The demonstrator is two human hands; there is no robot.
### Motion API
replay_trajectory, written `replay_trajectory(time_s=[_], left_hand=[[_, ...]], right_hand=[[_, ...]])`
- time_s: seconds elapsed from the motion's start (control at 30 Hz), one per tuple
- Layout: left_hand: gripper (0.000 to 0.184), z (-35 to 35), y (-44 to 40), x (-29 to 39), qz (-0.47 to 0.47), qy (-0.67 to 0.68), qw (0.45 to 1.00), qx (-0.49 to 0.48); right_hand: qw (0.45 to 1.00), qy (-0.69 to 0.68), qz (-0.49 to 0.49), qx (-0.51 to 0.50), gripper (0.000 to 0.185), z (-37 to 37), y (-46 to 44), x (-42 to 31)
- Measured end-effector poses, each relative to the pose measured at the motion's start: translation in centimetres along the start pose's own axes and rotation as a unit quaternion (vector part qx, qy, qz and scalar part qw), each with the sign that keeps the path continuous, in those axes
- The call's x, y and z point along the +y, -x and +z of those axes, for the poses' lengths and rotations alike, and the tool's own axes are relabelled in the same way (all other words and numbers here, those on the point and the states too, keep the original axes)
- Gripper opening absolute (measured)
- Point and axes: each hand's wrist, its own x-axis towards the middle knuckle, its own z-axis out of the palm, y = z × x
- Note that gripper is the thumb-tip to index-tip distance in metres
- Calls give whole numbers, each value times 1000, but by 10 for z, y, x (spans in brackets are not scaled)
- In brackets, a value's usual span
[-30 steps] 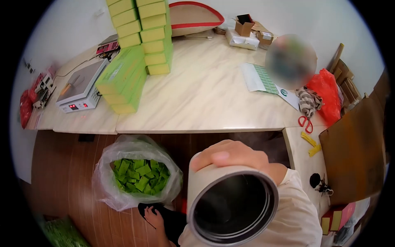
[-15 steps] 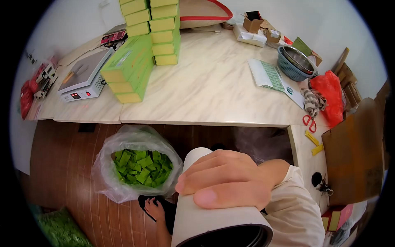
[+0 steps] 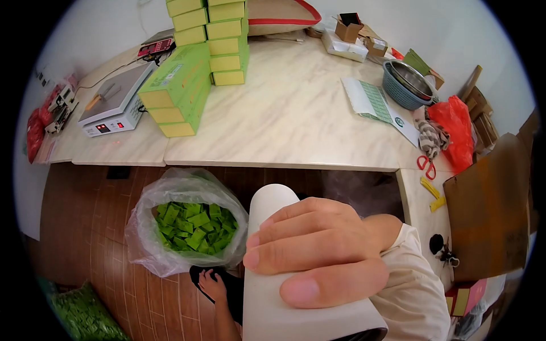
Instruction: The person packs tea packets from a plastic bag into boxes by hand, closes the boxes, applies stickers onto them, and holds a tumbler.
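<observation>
Marbled surface (image 3: 318,113) carries green boxes (image 3: 176,88); right hand (image 3: 321,250) grips white canister (image 3: 264,295), bag (image 3: 142,236) of green packets (image 3: 196,228) on floor (image 3: 108,238). Handling step, seemingly; next move calls for firm grip.

One hand (image 3: 321,250) and one white canister (image 3: 274,202) show. At least eleven green boxes (image 3: 170,94) are visible: three in the front pile, three and five in the two columns behind. Two bags (image 3: 142,250) hold green packets (image 3: 196,230), too overlapped to count. There is one blue basket (image 3: 401,98), one red plastic bag (image 3: 459,133), and one device (image 3: 122,96) with two red displays (image 3: 102,128).
</observation>
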Motion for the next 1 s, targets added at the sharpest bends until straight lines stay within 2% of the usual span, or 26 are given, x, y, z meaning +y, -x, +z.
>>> replay_trajectory(time_s=[0.03, 0.1, 0.43, 0.53, 0.73, 0.77, 0.83, 0.93, 1.0], left_hand=[[25, -3, 0, 1, 0, 3, 1000, -6], [25, -4, -1, 2, 0, 7, 1000, -11], [25, -4, -1, 2, -10, 7, 1000, -20], [26, -6, -1, 5, -14, 9, 1000, -25], [26, -2, -1, 0, -8, 13, 1000, -21], [26, -2, -1, 1, -11, 10, 1000, -24], [26, -3, -1, 1, -9, 10, 1000, -24], [26, -2, -1, -1, -3, 10, 1000, -20], [25, 0, -1, -3, 2, 10, 1000, -17]], right_hand=[[1000, 3, -4, -1, 29, -2, -2, -3], [991, 0, 67, -113, 18, -14, -5, -11], [996, 39, 45, -64, 19, -7, -8, -13], [998, 35, -36, 40, 20, 0, -10, -5], [994, 59, -60, 67, 19, 10, -8, 4], [984, 29, -120, 129, 21, 23, 1, 18], [965, -1, -180, 191, 26, 35, 2, 26], [956, -22, -168, 239, 24, 39, -2, 24], [949, 0, -197, 245, 24, 38, -4, 28]])
